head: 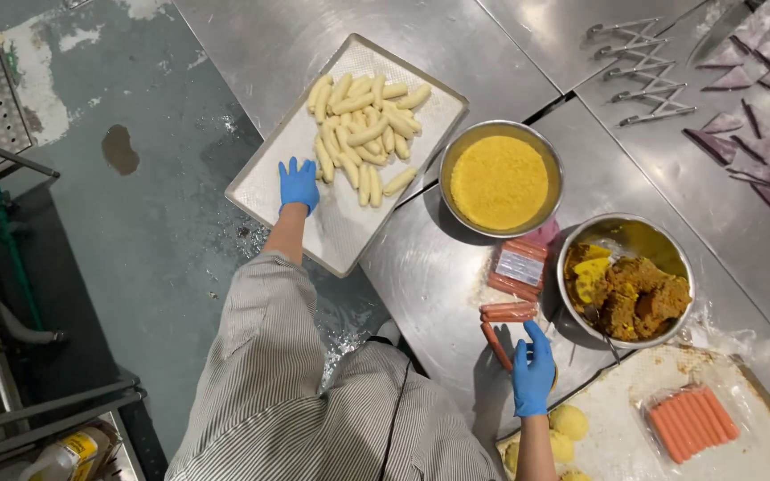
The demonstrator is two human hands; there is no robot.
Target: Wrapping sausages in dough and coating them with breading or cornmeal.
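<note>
Left hand (298, 184) in blue glove lying flat, fingers spread, on baking tray (331, 233), holding nothing; breaded rolls (363, 129) piled just beyond fingertips. Tray overhanging table edge. Right hand (533, 370) resting open, fingertips touching loose sausages (503, 325); crumb bowl (500, 178) standing farther up the table, with bare steel left of sausages.

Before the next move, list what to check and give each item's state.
1. Both hands gloved: ok, blue gloves on the left hand and right hand.
2. Tray steadied: ok, the left hand lies flat on it.
3. Tray fully on the table: not ok, its near corner overhangs the floor.
4. Space on the tray: ok, the pale coated sticks fill only the far half.
5. Crumb bowl filled: ok.
6. Right hand's grip on the loose sausages: cannot tell.
</note>
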